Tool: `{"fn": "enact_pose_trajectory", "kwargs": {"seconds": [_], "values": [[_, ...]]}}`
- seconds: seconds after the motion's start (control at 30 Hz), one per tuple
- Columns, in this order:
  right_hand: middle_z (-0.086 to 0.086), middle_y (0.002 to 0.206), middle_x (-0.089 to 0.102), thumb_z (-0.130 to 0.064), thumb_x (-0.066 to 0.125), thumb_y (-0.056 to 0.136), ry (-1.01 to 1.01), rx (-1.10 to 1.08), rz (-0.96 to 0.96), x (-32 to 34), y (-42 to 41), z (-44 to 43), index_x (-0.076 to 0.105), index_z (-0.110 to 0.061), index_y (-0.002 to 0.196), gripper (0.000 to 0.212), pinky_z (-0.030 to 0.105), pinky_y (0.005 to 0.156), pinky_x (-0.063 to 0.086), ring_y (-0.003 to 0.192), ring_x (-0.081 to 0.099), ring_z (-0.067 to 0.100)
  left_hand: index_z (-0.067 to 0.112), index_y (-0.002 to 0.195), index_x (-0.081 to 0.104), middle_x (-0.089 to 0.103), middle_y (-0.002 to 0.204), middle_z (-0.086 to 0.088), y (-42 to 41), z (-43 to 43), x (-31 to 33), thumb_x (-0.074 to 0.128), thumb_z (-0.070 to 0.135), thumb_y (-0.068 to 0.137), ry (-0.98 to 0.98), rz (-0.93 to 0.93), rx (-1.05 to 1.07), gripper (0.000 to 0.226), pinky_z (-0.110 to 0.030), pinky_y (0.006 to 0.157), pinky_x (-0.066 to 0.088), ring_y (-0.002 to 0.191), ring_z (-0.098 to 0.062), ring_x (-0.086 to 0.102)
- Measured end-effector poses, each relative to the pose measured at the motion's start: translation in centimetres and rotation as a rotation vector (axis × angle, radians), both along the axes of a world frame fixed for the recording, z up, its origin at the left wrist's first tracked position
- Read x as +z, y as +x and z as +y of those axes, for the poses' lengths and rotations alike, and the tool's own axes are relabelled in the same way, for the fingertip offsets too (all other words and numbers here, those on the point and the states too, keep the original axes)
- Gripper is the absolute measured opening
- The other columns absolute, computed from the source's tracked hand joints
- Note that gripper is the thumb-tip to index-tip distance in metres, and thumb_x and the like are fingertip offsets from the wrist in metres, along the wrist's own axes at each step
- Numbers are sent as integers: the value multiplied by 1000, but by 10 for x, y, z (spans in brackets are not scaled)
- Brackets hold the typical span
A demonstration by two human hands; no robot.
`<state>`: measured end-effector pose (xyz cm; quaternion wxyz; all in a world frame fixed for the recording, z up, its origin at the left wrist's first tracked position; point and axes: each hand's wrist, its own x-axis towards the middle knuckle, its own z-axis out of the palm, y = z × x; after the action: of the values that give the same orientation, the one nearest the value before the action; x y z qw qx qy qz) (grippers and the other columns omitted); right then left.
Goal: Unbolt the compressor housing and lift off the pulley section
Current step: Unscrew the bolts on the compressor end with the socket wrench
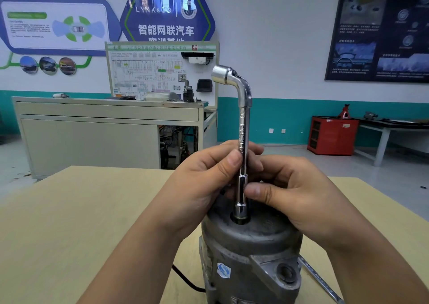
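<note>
Tan surface (69,210) carries the compressor (250,245), upright, near centre. Left hand (199,182) and right hand (294,194) both pinch the wrench (243,122) shaft, fingers curled behind, thumbs in front. Wrench upright, lower socket seated in the compressor's top recess. Grey bench (92,127) and red cabinet (332,136) behind.

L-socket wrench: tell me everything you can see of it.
Shiny chrome-looking L-shaped socket wrench, lettering stamped along its shaft. It stands upright, the lower socket end seated in a recess on top of the grey compressor housing; the bent upper socket points left. The left hand pinches the shaft, the right hand lower down.
</note>
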<state>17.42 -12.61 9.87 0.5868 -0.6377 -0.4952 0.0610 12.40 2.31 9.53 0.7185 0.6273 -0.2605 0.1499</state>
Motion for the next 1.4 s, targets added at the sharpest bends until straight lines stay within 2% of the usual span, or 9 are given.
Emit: {"fn": "enact_pose_trajectory", "kwargs": {"seconds": [0.17,0.3,0.37,0.53,0.73,0.83,1.03,1.2,1.4], "values": [[-3,85,73,-20,71,71,-16,-15,-28,1,-2,-1,72,-34,90,23,22,73,54,80,68,8,24,68,74,69,95,10,3,3,-3,72,38,74,32,-16,42,15,-32,87,54,97,-18,65],[-1,86,73,-33,77,64,-48,-74,-91,2,-4,-1,71,-35,90,27,38,77,58,80,70,21,21,75,75,72,90,6,3,4,-3,85,48,56,-33,6,-3,35,-33,84,55,88,-18,68],[0,84,72,-31,78,64,-41,-101,-98,2,-4,-1,71,-35,89,26,41,76,57,79,69,25,18,74,74,73,90,5,4,3,-3,89,40,50,-47,9,6,37,-32,82,56,85,-18,68],[-4,81,72,-25,73,67,-26,-86,-98,2,-5,0,72,-39,87,24,26,71,56,76,68,12,-3,91,61,72,92,0,4,3,-3,89,45,48,-87,35,14,71,-34,82,56,87,-21,69],[-8,88,74,-19,65,72,3,-35,-39,1,-4,0,72,-42,93,31,16,74,50,87,68,5,21,86,77,71,103,8,1,2,-1,77,29,68,8,-25,18,19,-23,80,54,98,-12,67],[-10,89,74,-18,63,74,-2,-16,-26,1,-4,0,73,-42,91,31,13,75,49,89,68,4,20,87,78,71,105,8,0,1,0,62,31,73,-2,-19,-2,24,-22,78,53,99,-11,67],[-6,91,74,-16,61,76,-4,15,16,1,-3,0,73,-34,96,30,15,77,50,91,69,7,18,90,77,73,94,4,2,2,-2,62,30,73,-23,45,16,26,-21,71,54,88,-12,68],[0,87,73,-23,72,69,-37,-45,-36,2,-4,-2,73,-34,93,26,28,75,57,81,70,14,18,87,77,73,93,1,3,2,-3,63,25,72,-30,56,24,22,-29,81,57,89,-19,68],[-2,84,73,-25,74,65,-40,-98,-71,3,-3,-2,71,-31,94,29,29,74,57,78,69,14,-12,106,52,73,92,1,5,4,-3,68,14,69,-30,35,56,48,-33,81,56,90,-28,64]]}}
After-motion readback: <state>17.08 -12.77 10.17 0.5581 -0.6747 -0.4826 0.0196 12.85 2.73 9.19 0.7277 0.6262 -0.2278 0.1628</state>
